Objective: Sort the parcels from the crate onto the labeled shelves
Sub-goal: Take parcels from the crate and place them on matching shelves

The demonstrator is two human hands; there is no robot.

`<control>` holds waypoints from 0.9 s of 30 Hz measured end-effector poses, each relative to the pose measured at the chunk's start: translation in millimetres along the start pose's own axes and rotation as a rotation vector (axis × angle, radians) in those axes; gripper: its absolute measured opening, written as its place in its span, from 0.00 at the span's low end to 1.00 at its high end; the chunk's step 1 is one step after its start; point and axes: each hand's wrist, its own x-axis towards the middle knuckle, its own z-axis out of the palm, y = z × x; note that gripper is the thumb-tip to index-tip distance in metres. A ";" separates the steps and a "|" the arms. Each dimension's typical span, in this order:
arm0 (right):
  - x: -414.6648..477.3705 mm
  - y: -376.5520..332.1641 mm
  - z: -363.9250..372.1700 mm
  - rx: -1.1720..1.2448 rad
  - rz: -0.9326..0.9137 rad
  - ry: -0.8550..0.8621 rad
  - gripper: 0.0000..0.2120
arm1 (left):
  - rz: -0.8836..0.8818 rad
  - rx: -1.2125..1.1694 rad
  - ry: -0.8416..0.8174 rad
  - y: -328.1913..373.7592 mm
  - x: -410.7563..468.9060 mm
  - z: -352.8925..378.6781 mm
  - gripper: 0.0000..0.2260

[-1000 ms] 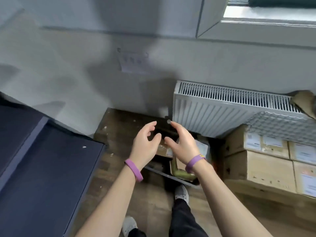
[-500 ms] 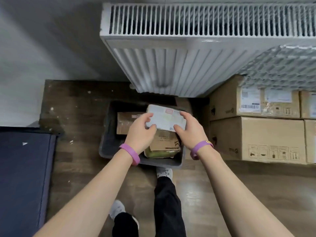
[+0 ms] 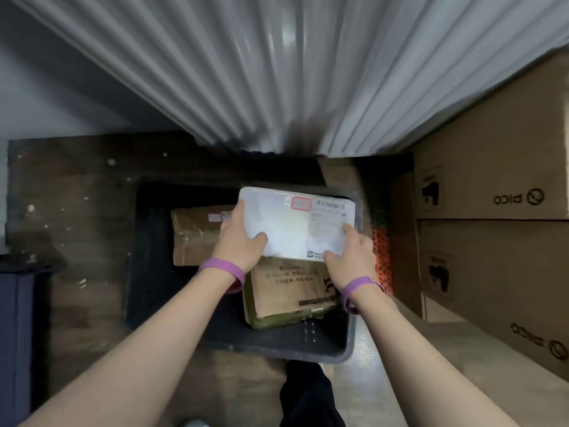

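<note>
**White parcel held in both hands over the crate**

A flat white plastic-wrapped parcel with a barcode label and a red-outlined sticker (image 3: 295, 223) sits between the person's two hands, over the far half of a dark grey plastic crate (image 3: 277, 349) that stands on the wooden floor (image 3: 77, 211). The left hand (image 3: 238, 241) grips the parcel's left edge, thumb pressed on the top face and fingers curled underneath. The right hand (image 3: 351, 257) pinches the near right corner in the same way, its fingers hidden below. Each wrist wears a purple band.

Two more parcels lie inside the crate. A brown taped cardboard parcel (image 3: 194, 235) rests at the left, partly covered by the left hand. A brown paper parcel with dark printed text and a green edge (image 3: 286, 291) lies at the near right, its far end under the white parcel; whether the two touch cannot be told.

A white ribbed radiator (image 3: 277, 72) hangs on the wall beyond the crate. Large stacked cardboard boxes printed with a logo (image 3: 492, 180) stand to the right, with an orange and green netted item (image 3: 381, 257) between them and the crate. A dark trouser leg (image 3: 308, 396) shows just before the crate's near rim
</note>
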 end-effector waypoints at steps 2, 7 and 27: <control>4.8 3.8 6.8 0.002 0.007 0.039 0.30 | 0.010 -0.039 0.010 -6.2 7.4 6.1 0.36; 4.6 3.0 15.6 0.052 0.000 0.058 0.33 | 0.041 -0.127 0.031 -14.7 3.4 18.0 0.40; -225.9 -142.1 -42.7 0.295 -0.393 0.010 0.27 | -0.029 -0.485 0.430 2.8 -247.6 -147.7 0.43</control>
